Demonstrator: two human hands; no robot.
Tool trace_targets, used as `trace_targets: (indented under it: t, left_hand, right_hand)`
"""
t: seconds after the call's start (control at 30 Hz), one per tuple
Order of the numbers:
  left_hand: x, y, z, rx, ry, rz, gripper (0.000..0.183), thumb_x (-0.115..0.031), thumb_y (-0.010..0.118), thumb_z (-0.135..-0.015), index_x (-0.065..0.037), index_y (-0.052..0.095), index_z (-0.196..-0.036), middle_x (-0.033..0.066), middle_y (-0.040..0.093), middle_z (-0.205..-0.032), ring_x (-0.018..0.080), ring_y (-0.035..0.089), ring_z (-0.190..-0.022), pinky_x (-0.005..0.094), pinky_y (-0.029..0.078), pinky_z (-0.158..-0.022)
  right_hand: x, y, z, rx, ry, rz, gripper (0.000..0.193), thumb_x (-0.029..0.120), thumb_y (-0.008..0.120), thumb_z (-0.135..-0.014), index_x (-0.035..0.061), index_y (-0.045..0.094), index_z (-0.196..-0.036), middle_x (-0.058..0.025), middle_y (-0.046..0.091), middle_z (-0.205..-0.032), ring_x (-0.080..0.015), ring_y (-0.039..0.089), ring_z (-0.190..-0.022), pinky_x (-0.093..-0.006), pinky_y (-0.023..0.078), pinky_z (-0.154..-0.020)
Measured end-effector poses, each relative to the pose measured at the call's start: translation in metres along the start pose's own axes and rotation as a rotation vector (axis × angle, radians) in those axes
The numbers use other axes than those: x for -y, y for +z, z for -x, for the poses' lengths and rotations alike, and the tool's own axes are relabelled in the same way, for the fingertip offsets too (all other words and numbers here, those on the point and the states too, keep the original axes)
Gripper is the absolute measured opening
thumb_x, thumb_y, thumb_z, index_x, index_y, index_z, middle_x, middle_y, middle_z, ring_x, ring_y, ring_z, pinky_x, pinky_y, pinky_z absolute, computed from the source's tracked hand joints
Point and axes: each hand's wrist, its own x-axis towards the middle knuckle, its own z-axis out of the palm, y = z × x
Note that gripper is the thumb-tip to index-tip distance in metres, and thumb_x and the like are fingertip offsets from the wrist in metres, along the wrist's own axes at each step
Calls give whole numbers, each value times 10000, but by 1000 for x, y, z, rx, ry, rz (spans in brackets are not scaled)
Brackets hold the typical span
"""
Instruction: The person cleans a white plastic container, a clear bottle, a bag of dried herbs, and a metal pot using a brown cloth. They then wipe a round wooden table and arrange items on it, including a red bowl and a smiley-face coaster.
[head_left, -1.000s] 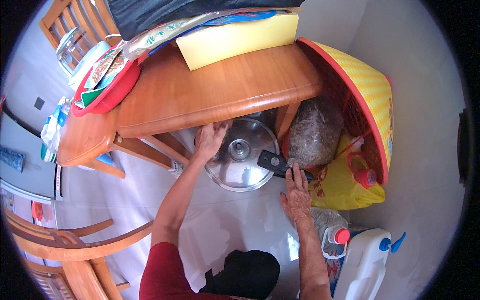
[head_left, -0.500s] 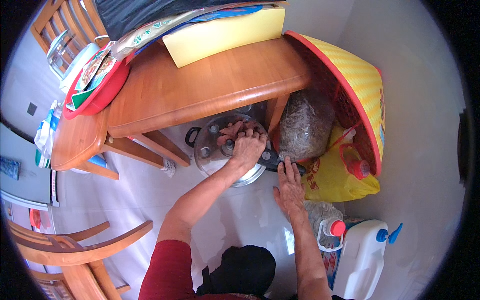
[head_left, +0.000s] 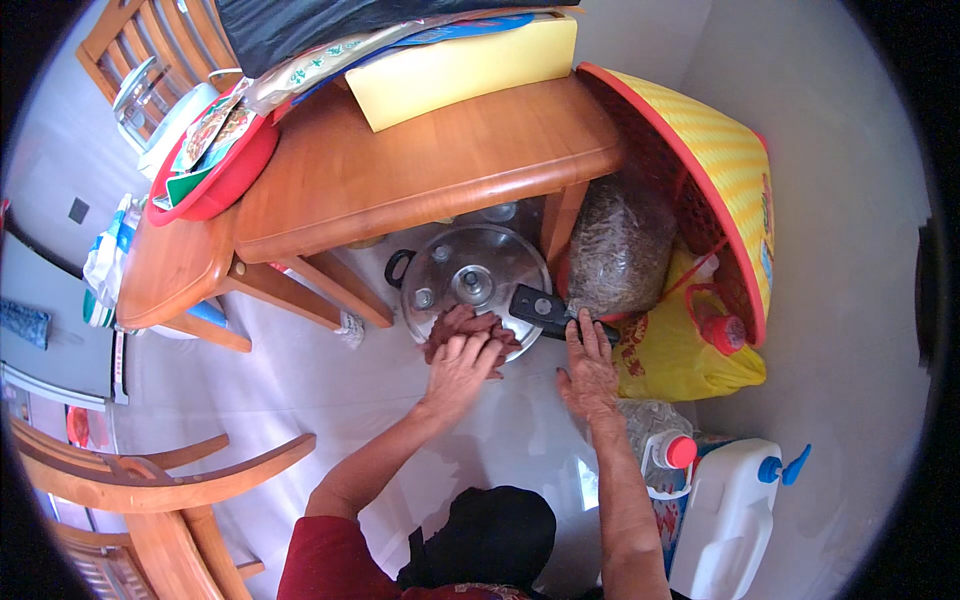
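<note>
Firstly, left hand [head_left: 460, 378]: gripping bunched reddish-brown cloth [head_left: 463, 324] against pressure-cooker lid [head_left: 507, 268]. Right hand [head_left: 592, 376]: fingers extended on black handle [head_left: 540, 308], apparently steadying it.

Pot lid [head_left: 508, 262] is made of smooth, glossy metal; its long handle [head_left: 540, 306] is moulded in black plastic. Rag [head_left: 463, 326] is formed of crumpled, matt, brown-red cloth. Table [head_left: 430, 180] is built of smooth, glossy wood. Yellow bag [head_left: 690, 362] is made of creased, shiny plastic. White jug [head_left: 722, 535] is moulded in smooth plastic. Floor [head_left: 300, 400] is finished smooth and reflective.
</note>
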Motion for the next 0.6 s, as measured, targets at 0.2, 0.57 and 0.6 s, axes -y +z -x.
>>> trace_targets:
  t: [0.2, 0.57, 0.6]
  left_hand:
    - [75, -1, 12, -409, -535, 212, 445, 74, 584, -725, -29, 512, -1152, 167, 551, -1062, 354, 485, -968, 438, 395, -853]
    - [59, 11, -45, -85, -240, -104, 423, -88, 574, -802, 29, 549, -1208, 123, 526, -1224, 312, 466, -1034, 390, 434, -880]
    - [49, 7, -37, -87, -250, -102, 423, -94, 568, -806, 34, 548, -1209, 123, 524, -1223, 312, 466, -1024, 384, 440, -872]
  right_hand:
    - [-1, 4, 1, -41, -24, -20, 797, 155, 710, -705, 73, 354, -1414, -56, 167, -1548, -341, 277, -1361, -445, 374, -1045]
    - [-2, 4, 1, -50, -46, -37, 815, 124, 714, -692, 51, 342, -1413, -80, 178, -1540, -361, 289, -1347, -467, 385, -1033]
    - [-2, 2, 2, -56, -41, -29, 809, 117, 711, -695, 48, 343, -1412, -82, 177, -1540, -362, 287, -1347, -462, 383, -1037]
